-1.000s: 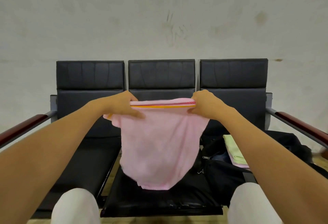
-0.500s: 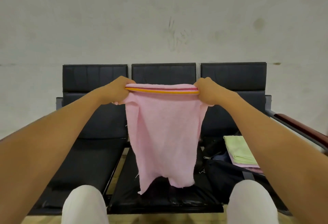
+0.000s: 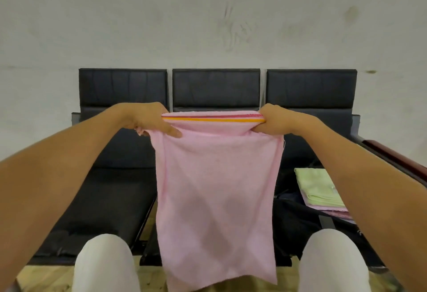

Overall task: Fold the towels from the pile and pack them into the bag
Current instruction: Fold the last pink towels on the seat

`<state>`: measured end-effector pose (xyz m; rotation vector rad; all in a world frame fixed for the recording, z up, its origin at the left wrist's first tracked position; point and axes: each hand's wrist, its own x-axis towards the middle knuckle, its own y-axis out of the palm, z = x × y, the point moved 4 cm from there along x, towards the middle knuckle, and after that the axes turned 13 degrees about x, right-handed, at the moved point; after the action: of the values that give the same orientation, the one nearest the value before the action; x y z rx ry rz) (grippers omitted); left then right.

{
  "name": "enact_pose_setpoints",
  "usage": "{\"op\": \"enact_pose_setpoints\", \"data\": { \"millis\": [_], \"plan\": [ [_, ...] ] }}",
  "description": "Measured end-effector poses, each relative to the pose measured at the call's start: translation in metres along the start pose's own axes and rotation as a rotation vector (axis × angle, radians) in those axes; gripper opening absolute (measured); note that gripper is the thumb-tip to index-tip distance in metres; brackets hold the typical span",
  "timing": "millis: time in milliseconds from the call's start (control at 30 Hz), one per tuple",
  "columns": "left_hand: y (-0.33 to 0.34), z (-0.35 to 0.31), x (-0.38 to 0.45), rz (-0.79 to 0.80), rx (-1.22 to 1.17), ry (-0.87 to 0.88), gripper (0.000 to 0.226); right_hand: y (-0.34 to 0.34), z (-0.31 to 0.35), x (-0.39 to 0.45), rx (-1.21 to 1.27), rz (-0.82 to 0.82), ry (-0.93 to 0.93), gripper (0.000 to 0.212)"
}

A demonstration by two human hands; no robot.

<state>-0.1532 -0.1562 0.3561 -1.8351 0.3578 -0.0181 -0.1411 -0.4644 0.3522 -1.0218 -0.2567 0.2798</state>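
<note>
A pink towel (image 3: pixel 217 194) with an orange and red striped top edge hangs flat in front of me, held up in the air. My left hand (image 3: pixel 147 119) pinches its top left corner and my right hand (image 3: pixel 277 121) grips its top right corner. The towel's lower edge reaches down between my knees. On the right seat a black bag (image 3: pixel 298 222) lies open with a folded green towel (image 3: pixel 316 187) on top of a folded pink one (image 3: pixel 337 213).
A black three-seat bench (image 3: pixel 215 88) stands against a pale wall. A dark red armrest (image 3: pixel 397 160) sticks out on the right. My knees in white trousers (image 3: pixel 104 266) are at the bottom, over a yellowish floor.
The towel has been lifted and stretched out: it now hangs straight and longer, where it was bunched and draped on the middle seat a second ago. Both hands moved apart slightly.
</note>
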Motion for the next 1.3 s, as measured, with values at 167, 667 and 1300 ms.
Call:
{"op": "enact_pose_setpoints", "data": {
  "millis": [167,667,1300],
  "plan": [
    [0.017,0.018,0.029,0.056,0.117,-0.001,0.022,0.026,-0.024,0.024,0.071,0.036,0.059,0.044],
    [-0.061,0.044,0.147,-0.512,0.323,-0.027,0.019,-0.025,-0.028,0.162,-0.346,-0.288,0.022,0.012],
    [-0.081,0.032,0.175,-0.523,0.594,-0.021,0.010,-0.043,-0.034,0.199,-0.218,-0.370,0.010,0.027]
  ]
}}
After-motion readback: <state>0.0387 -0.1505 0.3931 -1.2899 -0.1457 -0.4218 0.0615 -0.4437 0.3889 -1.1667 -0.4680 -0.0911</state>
